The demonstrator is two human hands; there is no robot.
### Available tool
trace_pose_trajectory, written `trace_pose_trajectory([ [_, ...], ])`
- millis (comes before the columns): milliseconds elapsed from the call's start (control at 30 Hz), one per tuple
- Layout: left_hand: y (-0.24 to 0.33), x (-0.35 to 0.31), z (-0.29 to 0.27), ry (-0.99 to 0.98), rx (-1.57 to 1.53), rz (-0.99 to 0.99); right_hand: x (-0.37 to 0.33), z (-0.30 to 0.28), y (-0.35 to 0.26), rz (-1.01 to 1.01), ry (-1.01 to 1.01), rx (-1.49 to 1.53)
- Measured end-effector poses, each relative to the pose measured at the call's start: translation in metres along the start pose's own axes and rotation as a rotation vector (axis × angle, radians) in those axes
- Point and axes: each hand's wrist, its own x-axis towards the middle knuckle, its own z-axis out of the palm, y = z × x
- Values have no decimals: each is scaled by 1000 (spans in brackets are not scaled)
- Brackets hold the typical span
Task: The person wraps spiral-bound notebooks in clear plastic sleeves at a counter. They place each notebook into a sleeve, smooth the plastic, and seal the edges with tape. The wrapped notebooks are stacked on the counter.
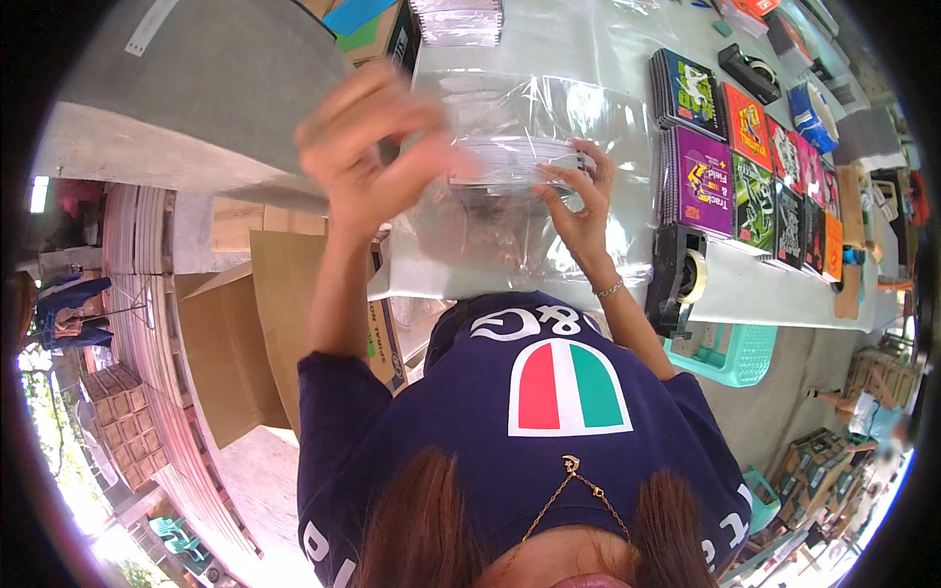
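Observation:
A stack of spiral notebooks (pixel 515 160), seen edge-on, lies on the table before me. A wide sheet of clear plastic film (pixel 613 118) spreads around and over it, wrinkled and shiny. My right hand (pixel 585 204) is at the right end of the stack, its thumb and fingers closing on the film there. Raised over the left end of the film is my left hand (pixel 372 147). Its fingers are bent and smeared by motion, so whether they hold anything is unclear.
To the right stand several stacks of colourful notebooks (pixel 701 181), with black tape dispensers (pixel 676 284) (pixel 750 71) near them. A blue tape roll (pixel 814 116) lies farther back. An opened cardboard box (pixel 230 343) is at lower left; a green plastic stool (pixel 735 355) is below the table edge.

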Motion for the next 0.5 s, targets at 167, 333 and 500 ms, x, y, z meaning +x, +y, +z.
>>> trace_pose_trajectory([
  [167, -22, -97, 43, 3, 142, -328, 3, -1, 11, -29, -27, 92],
  [333, -42, -120, 70, -136, 187, -220, 13, -3, 11, -43, -55, 210],
  [500, -39, -113, 71, -157, 126, -419, 24, -7, 11, 15, -166, 227],
])
